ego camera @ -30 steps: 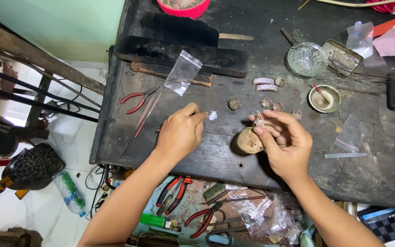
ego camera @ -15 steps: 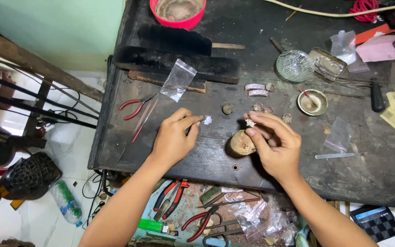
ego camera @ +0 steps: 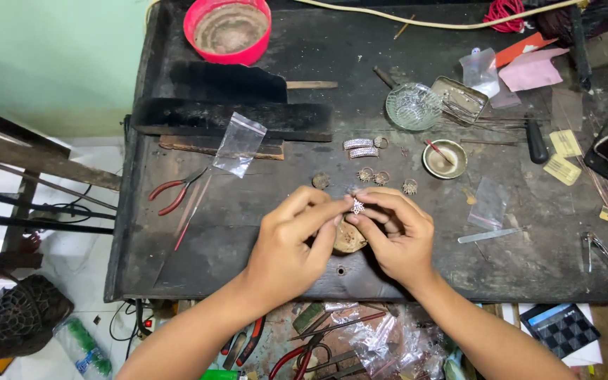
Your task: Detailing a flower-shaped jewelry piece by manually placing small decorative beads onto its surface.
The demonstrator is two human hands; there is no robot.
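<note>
Between the fingertips of both hands, just above a round brownish lump point(ego camera: 350, 238) on the dark tabletop point(ego camera: 248, 232), sits the small sparkling jewel piece point(ego camera: 357, 205). My left hand point(ego camera: 293, 243) pinches it from its left side with thumb and forefinger closed on it, and my right hand point(ego camera: 395, 236) closes on it from the other side, so both hands are clamped on the same piece. I judge it to be very light, stiff and a little fragile, with small stones or points that could bend or slip; the safe place to take it is by the outer edges, with the fingertips only. Its shape is too small for me to tell a clear long axis; it seems roughly star-like, and which way its face is turned I cannot tell.

Just beyond the hands lie several small round metal settings point(ego camera: 366, 174), and a little farther two silver bands point(ego camera: 360, 148). Beyond the right hand I see a small brass dish point(ego camera: 445, 159) and a glass bowl point(ego camera: 414, 106); to the right of that hand lie a flat metal strip point(ego camera: 490, 235) and a small clear bag point(ego camera: 488, 203). To the left of the left hand lie red-handled pliers point(ego camera: 177, 191), and beyond them another clear plastic bag point(ego camera: 239, 143). Far beyond, at the back of the tabletop, stands a red bowl point(ego camera: 227, 28).
</note>
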